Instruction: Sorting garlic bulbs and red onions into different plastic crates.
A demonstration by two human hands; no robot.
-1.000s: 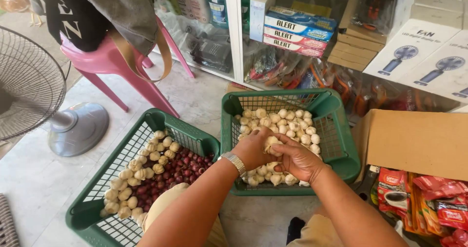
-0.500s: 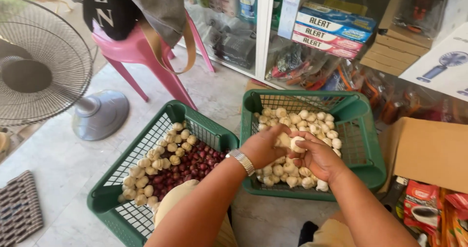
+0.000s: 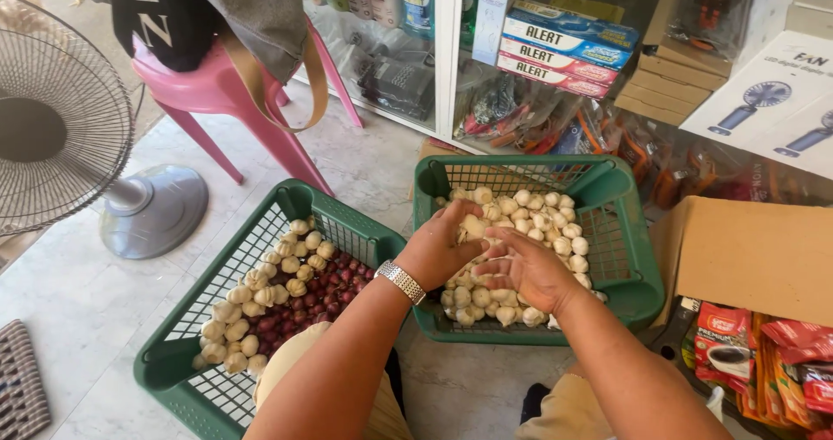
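- Nearest to us, our left hand (image 3: pixel 438 251), a metal watch (image 3: pixel 402 281) on its wrist, is cupped with fingers curled around a garlic bulb (image 3: pixel 473 226), held just above the heap.
- Our right hand (image 3: pixel 525 271) lies just beside it, palm up, fingers loosely spread; we cannot tell whether it grips anything.
- Both hands hover over the right green basket (image 3: pixel 638 275), which holds a pile of whole white garlic bulbs (image 3: pixel 547 219).
- The left green basket (image 3: pixel 165 366) sits just beside it, holding garlic bulbs along one side and small red shallots (image 3: pixel 308 305).
- Right of the baskets stands a cardboard box (image 3: pixel 751 253).
- Farther off stand a pink plastic chair (image 3: pixel 217 93) and a floor fan (image 3: pixel 61 119).
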